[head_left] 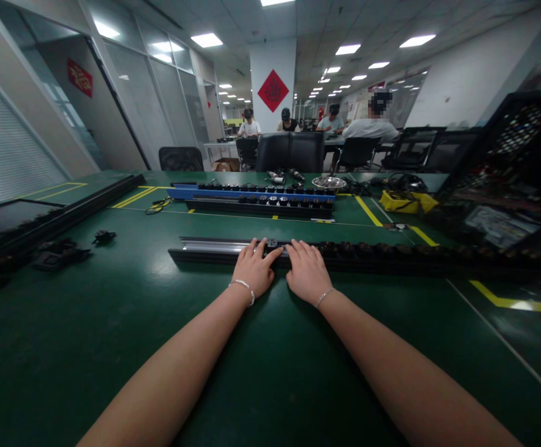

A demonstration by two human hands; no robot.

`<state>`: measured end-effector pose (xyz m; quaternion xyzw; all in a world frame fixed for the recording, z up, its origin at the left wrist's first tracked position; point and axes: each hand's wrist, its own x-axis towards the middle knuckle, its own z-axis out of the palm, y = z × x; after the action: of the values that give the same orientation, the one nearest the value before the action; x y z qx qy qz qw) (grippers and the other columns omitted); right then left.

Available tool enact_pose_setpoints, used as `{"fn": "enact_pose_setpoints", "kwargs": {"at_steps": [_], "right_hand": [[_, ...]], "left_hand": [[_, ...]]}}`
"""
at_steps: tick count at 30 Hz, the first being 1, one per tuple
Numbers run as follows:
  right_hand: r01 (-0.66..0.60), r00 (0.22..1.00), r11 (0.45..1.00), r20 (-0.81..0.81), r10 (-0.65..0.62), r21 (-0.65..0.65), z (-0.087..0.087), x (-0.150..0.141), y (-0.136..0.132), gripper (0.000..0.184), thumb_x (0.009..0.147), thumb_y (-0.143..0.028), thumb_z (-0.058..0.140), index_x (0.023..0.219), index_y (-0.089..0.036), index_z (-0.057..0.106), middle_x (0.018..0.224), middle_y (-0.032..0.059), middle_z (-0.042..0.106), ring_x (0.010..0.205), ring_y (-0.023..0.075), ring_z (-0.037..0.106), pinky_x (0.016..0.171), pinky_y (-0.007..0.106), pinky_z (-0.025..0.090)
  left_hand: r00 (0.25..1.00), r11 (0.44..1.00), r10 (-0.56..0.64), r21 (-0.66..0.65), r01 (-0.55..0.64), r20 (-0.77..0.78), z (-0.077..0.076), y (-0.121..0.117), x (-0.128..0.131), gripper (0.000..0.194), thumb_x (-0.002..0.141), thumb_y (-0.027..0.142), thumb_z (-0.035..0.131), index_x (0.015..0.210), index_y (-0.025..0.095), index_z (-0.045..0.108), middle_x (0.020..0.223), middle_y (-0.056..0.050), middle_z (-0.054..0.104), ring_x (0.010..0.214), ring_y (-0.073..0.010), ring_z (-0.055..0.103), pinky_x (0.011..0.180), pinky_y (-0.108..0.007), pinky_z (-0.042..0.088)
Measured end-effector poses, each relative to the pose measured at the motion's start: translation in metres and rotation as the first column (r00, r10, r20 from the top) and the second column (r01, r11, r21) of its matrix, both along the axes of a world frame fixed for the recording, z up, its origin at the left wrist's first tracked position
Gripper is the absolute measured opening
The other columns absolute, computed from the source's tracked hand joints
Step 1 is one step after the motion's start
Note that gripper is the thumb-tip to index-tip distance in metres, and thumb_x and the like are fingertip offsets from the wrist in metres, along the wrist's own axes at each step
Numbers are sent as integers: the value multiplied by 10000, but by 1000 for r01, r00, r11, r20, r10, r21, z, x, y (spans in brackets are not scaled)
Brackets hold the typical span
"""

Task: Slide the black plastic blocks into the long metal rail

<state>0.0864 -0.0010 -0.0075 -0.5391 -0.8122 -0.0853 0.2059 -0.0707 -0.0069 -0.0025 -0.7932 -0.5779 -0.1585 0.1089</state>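
A long black rail lies across the green table in front of me, its left part an open channel with a shiny strip inside. My left hand is closed over the rail, fingers bent across its top and thumb pointing right. Just to the right, my right hand grips the same rail, fingertips over its far side. Between my fingertips sits a small black part in the channel. A row of dark round parts fills the rail to the right. My fingers hide some of the rail.
Behind the rail lie a blue rail and another black rail. Loose black parts and a long rail are at left. A yellow box and metal dish stand farther back. Several people sit beyond the table.
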Motion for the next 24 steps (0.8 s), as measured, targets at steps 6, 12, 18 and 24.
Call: {"fn": "enact_pose_setpoints", "kwargs": {"at_steps": [6,12,18,24], "right_hand": [[-3,1000,1000,-5,3,3,1,0,0,559,753,-185,442,1306,-103,462,1409,125,414,1308,251,311,1083,416,190],[-2,1000,1000,-9,2,-8,1,0,0,545,746,-178,457,1286,-109,480,1405,127,420,1308,249,308,1078,414,198],[-8,1000,1000,-12,8,2,2,1,0,524,749,-175,454,1268,-121,497,1402,125,423,1299,252,319,1069,415,213],[-9,1000,1000,-17,9,-6,4,1,-1,505,752,-169,449,1250,-118,513,1396,131,428,1297,255,322,1066,411,220]], "left_hand": [[1000,999,4,35,-4,-12,0,-1,0,558,775,267,543,1313,372,442,1410,-36,421,1327,-301,303,1040,-455,296],[999,999,41,34,-42,18,2,-1,-1,497,797,255,506,1285,350,484,1385,-45,459,1314,-283,328,1032,-455,308],[996,995,86,43,-87,24,4,0,-3,450,807,259,487,1246,354,527,1344,-26,504,1297,-272,359,1021,-446,332],[995,994,91,55,-93,37,5,0,-6,421,814,258,470,1217,340,557,1318,-35,529,1292,-277,365,1013,-438,343]]}}
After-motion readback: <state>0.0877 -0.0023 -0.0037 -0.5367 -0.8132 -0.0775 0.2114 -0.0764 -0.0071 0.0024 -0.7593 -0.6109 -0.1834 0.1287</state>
